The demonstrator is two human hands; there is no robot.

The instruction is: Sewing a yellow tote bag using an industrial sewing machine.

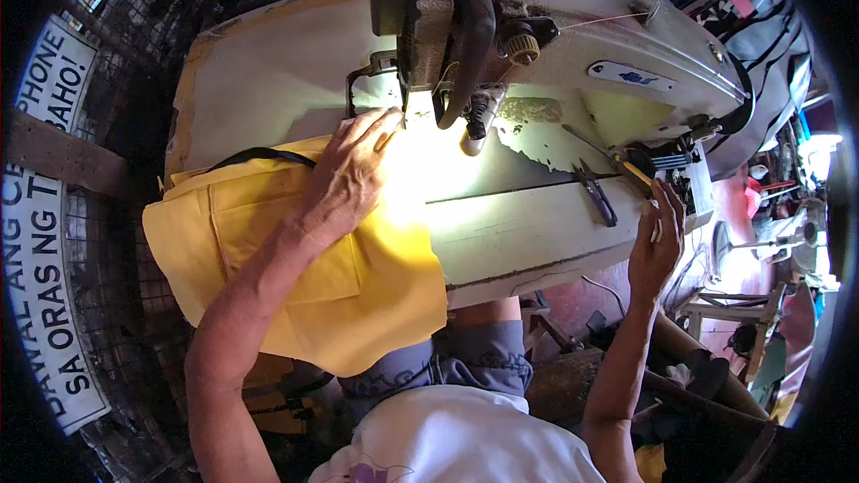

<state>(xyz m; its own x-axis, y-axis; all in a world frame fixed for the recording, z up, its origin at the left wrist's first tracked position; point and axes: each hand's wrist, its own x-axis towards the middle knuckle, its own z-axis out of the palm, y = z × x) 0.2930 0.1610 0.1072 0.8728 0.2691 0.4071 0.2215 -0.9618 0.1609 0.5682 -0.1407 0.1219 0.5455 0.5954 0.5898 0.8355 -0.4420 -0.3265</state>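
My left hand (351, 170) lies over a yellow fabric piece (313, 326), fingers stretched toward the needle area of a sewing machine (573, 18); its thumb is hidden. The fabric has a stitched panel, with a black strip (264, 156) along its far edge. It drapes off the table's front edge above my lap. At the right end of the table, my right hand (659, 237) has its fingers closed at the yellow handle of a thin-shafted screwdriver-like tool (635, 172). A small white thing shows by those fingers, too small to name. Thread snips (595, 192) lie to the left of the tool.
Bright lamplight washes out the surface under the needle. The worn white machine table (268, 63) extends left and behind. A wire mesh (116, 215) with white signs (76, 304) stands at the left. Right of the table are a fan (720, 246) and a wooden stool (738, 304).
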